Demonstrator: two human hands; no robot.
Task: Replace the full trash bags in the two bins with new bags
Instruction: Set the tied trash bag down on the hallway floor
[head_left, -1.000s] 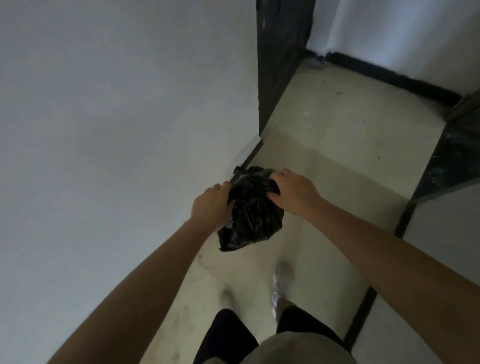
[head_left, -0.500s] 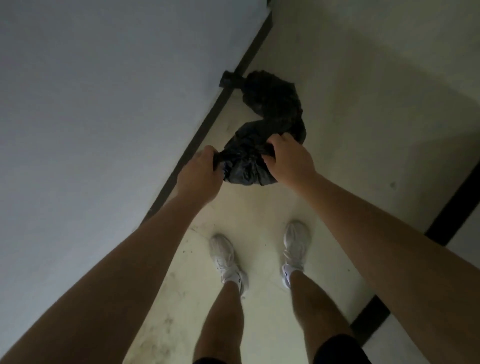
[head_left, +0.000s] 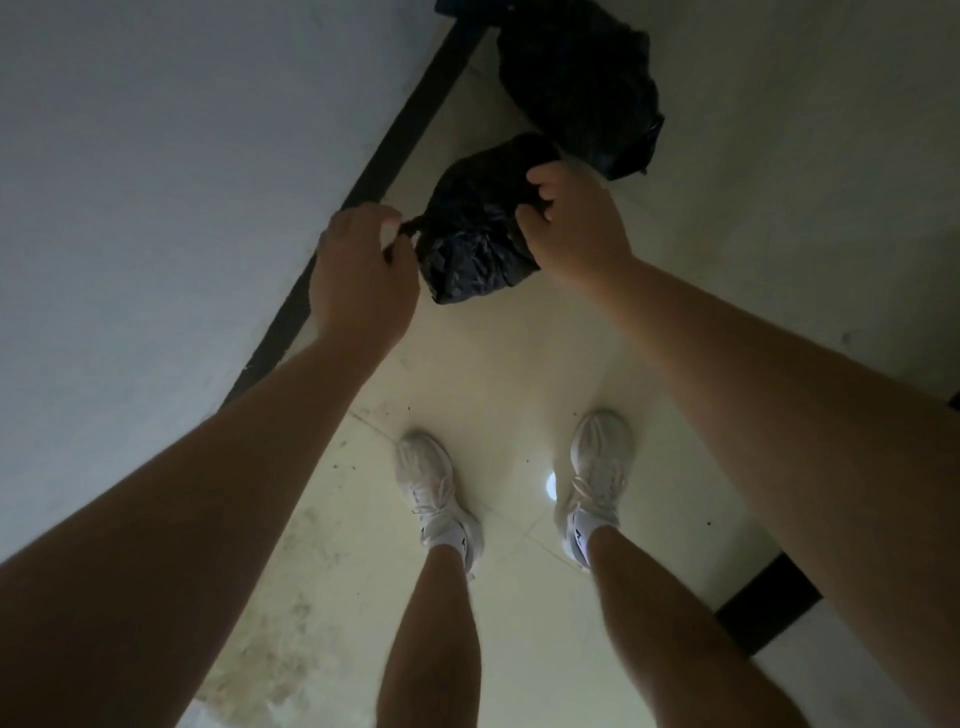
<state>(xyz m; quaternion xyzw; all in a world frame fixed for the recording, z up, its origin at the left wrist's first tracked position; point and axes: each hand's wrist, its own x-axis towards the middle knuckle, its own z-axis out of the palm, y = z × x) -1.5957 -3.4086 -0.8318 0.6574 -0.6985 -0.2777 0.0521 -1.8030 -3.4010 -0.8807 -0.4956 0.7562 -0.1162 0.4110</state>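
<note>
A small full black trash bag (head_left: 475, 228) hangs between my hands above the pale floor. My left hand (head_left: 361, 265) pinches a twisted tail of the bag at its left side. My right hand (head_left: 571, 228) grips the bag's top right edge with curled fingers. A second, larger black trash bag (head_left: 582, 83) lies on the floor just beyond, close to the wall. No bin is in view.
A white wall (head_left: 156, 182) with a black skirting strip (head_left: 374, 171) runs along the left. My feet in white shoes (head_left: 431, 493) stand on the tiled floor (head_left: 519, 384) below the bag. Another dark skirting piece (head_left: 763, 608) shows at the lower right.
The view has tilted down from the corridor to the floor. The held bag came closer to the bag on the floor, and my left hand shifted to pinching the bag's tail.
</note>
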